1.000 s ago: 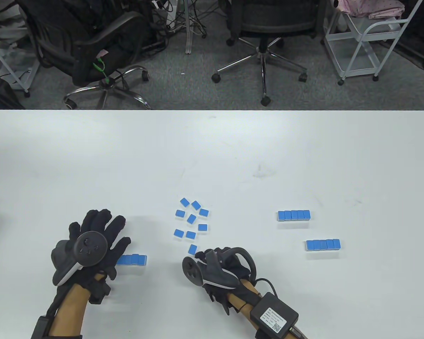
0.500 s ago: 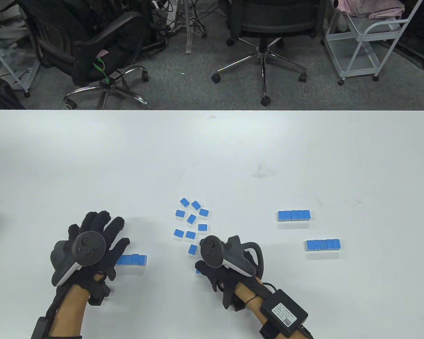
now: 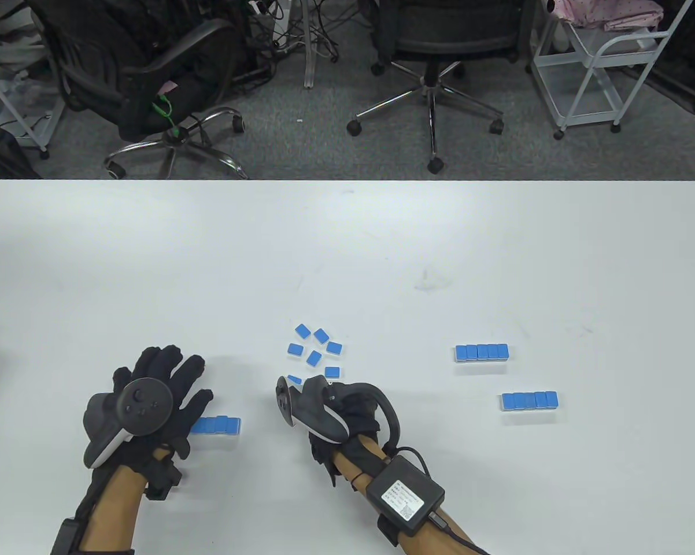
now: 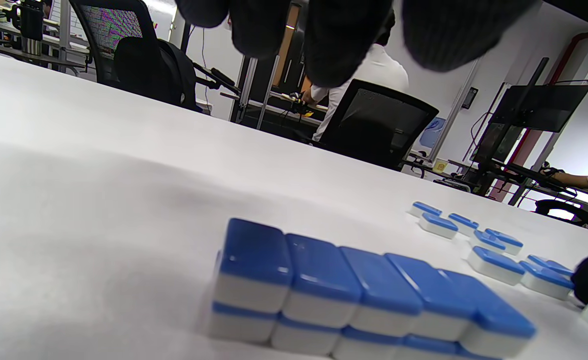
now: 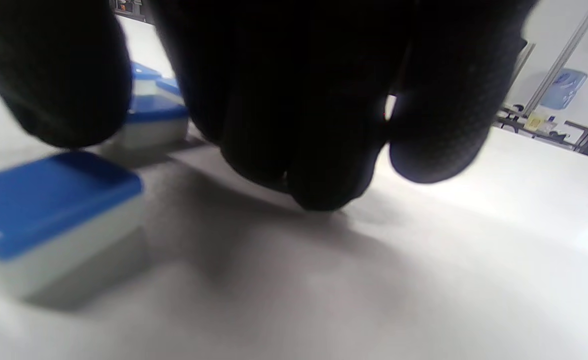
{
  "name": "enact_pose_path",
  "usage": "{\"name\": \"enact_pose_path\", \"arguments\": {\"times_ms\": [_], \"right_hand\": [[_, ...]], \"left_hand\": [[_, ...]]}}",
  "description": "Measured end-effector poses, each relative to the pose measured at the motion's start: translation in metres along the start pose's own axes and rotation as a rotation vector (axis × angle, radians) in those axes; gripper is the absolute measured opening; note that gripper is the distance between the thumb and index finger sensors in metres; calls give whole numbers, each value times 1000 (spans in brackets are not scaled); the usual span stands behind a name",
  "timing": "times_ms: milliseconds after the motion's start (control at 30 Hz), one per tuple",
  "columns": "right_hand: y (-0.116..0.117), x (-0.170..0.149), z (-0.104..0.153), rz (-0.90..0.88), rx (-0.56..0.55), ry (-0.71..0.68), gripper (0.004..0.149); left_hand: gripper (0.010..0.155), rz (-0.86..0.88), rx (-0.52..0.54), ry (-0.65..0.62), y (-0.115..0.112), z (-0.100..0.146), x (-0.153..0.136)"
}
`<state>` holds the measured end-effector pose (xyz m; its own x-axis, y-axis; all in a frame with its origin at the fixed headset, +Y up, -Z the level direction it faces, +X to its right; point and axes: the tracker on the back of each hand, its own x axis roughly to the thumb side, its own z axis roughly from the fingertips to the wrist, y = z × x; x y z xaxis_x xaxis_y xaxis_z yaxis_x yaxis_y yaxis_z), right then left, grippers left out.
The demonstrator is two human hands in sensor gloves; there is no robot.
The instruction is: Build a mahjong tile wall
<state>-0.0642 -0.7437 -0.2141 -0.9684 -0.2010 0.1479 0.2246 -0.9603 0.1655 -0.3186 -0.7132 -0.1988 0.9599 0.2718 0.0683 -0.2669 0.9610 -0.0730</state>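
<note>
Surface (image 3: 347,243): white, filling the lower two thirds of the table view.
Chairs (image 3: 434,52): two black office chairs on the grey floor at 12 o'clock beyond the far edge, with a white cart (image 3: 602,69) at 1 o'clock.
Left hand (image 3: 151,404): at 8 o'clock, fingers (image 4: 343,40) spread and straight, holding nothing, over the left end of the stacked row.
Right hand (image 3: 330,416): at 6 o'clock, covering the near end of the scattered tiles; its fingers (image 5: 323,125) point down at the surface, and whether they grip a tile cannot be told.
Stacked row (image 4: 363,295): blue-backed tiles, two layers, at the left hand's 3 o'clock.
Finished rows (image 3: 481,352): two at 4 o'clock, well apart from both hands.
Scattered tiles (image 3: 315,350): loose, face down, at the right hand's 12 o'clock.
</note>
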Motion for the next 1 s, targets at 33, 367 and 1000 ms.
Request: {"name": "enact_pose_path", "arguments": {"times_ms": [33, 367, 1000], "right_hand": [[0, 1, 1, 9, -16, -11, 59], [5, -42, 2, -143, 51, -51, 56], [29, -58, 44, -135, -54, -214, 57]], "left_hand": [[65, 0, 1, -1, 0, 0, 0], [65, 4, -6, 3, -1, 0, 0], [65, 10, -23, 13, -4, -1, -1]]}}
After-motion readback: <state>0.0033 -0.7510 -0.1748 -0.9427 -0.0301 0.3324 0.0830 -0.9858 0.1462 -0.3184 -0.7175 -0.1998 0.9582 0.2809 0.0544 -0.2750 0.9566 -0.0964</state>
